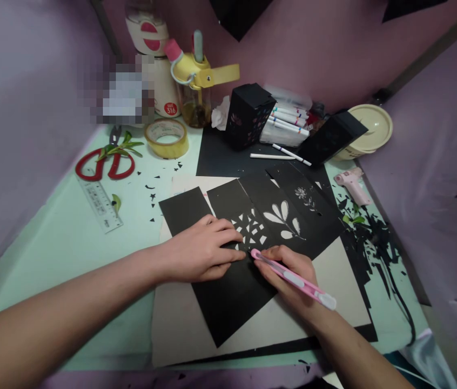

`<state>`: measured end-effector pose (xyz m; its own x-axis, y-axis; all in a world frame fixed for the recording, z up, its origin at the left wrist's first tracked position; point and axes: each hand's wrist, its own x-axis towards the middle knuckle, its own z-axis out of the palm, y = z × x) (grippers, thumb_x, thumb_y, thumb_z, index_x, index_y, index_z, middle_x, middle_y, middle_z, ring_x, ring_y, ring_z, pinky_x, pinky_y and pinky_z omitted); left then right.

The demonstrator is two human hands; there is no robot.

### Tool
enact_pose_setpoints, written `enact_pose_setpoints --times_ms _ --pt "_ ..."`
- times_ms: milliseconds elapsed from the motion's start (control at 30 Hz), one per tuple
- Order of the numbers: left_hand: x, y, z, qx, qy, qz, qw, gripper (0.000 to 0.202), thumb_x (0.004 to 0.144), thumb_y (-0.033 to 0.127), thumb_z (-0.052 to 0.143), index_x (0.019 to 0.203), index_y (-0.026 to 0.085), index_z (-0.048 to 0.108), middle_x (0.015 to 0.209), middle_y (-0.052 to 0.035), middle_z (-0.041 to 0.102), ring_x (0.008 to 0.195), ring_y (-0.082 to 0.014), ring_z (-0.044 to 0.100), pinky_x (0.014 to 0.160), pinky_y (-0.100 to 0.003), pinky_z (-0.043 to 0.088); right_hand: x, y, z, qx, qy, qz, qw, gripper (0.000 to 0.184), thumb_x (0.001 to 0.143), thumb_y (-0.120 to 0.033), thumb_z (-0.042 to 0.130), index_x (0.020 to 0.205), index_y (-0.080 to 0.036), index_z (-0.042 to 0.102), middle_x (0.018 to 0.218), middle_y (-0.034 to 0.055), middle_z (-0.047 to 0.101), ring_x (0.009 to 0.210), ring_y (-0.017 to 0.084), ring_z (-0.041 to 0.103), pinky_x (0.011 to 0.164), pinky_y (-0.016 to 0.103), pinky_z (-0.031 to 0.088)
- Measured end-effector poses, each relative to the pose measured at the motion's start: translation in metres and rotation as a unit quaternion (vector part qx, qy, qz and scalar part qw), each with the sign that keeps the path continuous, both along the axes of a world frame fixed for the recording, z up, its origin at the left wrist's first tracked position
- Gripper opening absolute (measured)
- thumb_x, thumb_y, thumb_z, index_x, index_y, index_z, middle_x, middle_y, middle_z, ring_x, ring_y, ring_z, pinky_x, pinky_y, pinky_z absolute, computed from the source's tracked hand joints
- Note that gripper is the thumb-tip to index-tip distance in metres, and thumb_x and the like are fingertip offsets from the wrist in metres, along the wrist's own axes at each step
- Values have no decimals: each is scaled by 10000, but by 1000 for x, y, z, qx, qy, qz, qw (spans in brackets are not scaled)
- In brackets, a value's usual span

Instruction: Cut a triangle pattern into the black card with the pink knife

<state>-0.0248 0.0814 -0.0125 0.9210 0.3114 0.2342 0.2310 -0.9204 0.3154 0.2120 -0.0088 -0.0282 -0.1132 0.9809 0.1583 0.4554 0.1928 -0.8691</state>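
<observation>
Black card [228, 308] with cut-out shapes lies slanted across a pale board [172, 329]. Small angular holes, a leafy sprig and a small flower show in it. My left hand [208, 248] rests flat on the card, fingers stretched toward the angular holes. In my right hand [293, 270] is a pink craft knife [289, 274], gripped like a pen. Its front end is at the card just right of my left fingertips; the blade itself is too small to make out.
Red-handled scissors [121, 170], a clear ruler [99, 202] and a tape roll [167, 138] lie left. Behind stand a yellow-lidded bottle [196, 92], a black box [248, 116] and several white markers [287, 121]. At right are a pink glue gun [353, 185], black paper scraps [374, 237] and a cream bowl [370, 129].
</observation>
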Motion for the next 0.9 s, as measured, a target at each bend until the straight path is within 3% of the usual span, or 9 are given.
enact_pose_setpoints --times_ms 200,300,367,533,900 --pt "1 1 0 -5 8 -1 1000 304 942 217 508 1215 249 639 1207 -92 624 1100 -265 527 862 -397 373 10 12 20 -35 -4 -22 999 45 827 -248 728 853 -223 702 748 -1 710 640 135 650 576 233 502" --pt "1 1 -1 0 5 -3 1000 303 937 222 523 1215 252 640 1205 -94 624 1098 -267 532 855 -393 373 22 36 36 -94 -2 60 994 157 833 -239 709 987 -230 737 922 36 757 813 169 701 693 260 548" --pt "0 2 0 3 0 -5 1000 297 933 224 534 1207 250 645 1191 -93 629 1090 -267 540 846 -387 374 27 54 40 -116 10 101 988 96 829 -262 709 901 -214 749 895 40 767 793 171 709 676 262 554" --pt "-1 2 1 1 7 -11 1000 290 944 229 512 1198 239 652 1193 -93 637 1082 -261 549 849 -386 376 26 78 29 -158 54 139 976 165 837 -345 710 877 -187 738 760 40 765 642 158 699 586 265 567" --pt "0 2 -1 1 19 -7 1000 299 941 244 508 1202 252 653 1209 -92 630 1091 -274 533 856 -406 384 24 75 26 -164 34 157 973 174 856 -317 701 942 -176 755 766 45 759 622 140 676 568 248 566"
